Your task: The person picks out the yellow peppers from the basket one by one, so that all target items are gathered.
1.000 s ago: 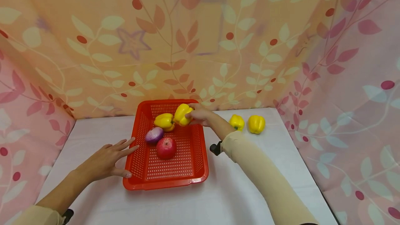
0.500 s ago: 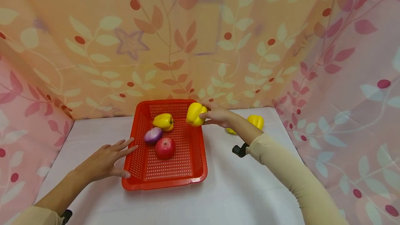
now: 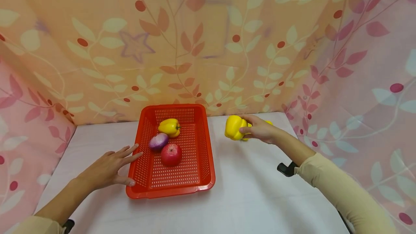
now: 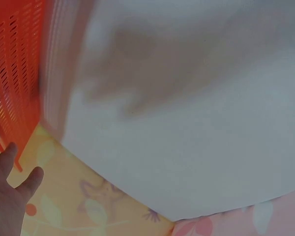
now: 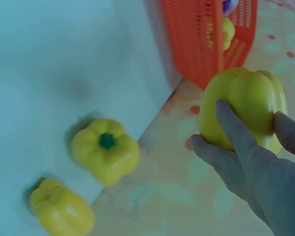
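Observation:
My right hand [image 3: 262, 130] grips a yellow bell pepper [image 3: 234, 127] above the table, to the right of the red basket [image 3: 212, 169]. In the right wrist view its fingers and thumb press the sides of that pepper. My left hand [image 3: 108, 169] spreads its fingers at the basket's left rim; whether they bear on it cannot be told. Inside the basket lie another yellow bell pepper [image 3: 169, 127], a purple onion [image 3: 159, 142] and a red apple [image 3: 171, 155], close to one another.
Two more yellow bell peppers, one with a green stem [image 5: 106, 150] and one on its side [image 5: 63, 209], lie on the white table [image 3: 247, 194]; the right hand mostly covers them in the head view. A patterned curtain [image 3: 201, 46] borders the table behind and at both sides.
My right hand has carried its bell pepper from over the basket rightward, out past the rim and towards the two peppers on the table. The left hand has stayed in place.

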### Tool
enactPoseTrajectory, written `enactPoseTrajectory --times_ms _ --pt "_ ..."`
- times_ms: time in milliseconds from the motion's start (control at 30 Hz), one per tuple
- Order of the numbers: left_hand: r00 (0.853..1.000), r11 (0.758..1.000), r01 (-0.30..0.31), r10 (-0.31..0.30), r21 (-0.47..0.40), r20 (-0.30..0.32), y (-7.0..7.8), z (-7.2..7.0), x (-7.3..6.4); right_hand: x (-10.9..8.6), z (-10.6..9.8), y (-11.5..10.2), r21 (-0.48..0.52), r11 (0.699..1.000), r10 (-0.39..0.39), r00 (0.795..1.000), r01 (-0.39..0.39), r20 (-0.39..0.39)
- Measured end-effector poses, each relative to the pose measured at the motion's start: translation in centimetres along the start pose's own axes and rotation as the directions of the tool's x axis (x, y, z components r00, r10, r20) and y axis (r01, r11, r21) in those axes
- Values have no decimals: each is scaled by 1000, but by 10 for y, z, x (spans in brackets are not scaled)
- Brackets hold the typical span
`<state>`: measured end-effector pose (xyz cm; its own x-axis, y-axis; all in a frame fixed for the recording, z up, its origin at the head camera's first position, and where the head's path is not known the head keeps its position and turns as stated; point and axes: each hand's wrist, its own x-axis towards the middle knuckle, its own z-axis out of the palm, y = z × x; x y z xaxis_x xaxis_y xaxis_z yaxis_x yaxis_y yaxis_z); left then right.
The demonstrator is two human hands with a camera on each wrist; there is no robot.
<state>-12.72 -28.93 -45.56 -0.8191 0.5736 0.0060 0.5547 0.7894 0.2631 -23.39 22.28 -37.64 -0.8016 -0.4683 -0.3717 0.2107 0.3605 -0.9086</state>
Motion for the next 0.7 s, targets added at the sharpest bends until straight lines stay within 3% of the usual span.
enactPoseTrajectory --times_ms 367,700 --pt "1000 1000 11 -11 5 12 1 0 1 -35 -40 49 -56 992 106 993 -109 -59" --pt "1000 1000 6 -6 1 2 1 0 1 -49 -64 95 -46 981 179 976 -186 -125"
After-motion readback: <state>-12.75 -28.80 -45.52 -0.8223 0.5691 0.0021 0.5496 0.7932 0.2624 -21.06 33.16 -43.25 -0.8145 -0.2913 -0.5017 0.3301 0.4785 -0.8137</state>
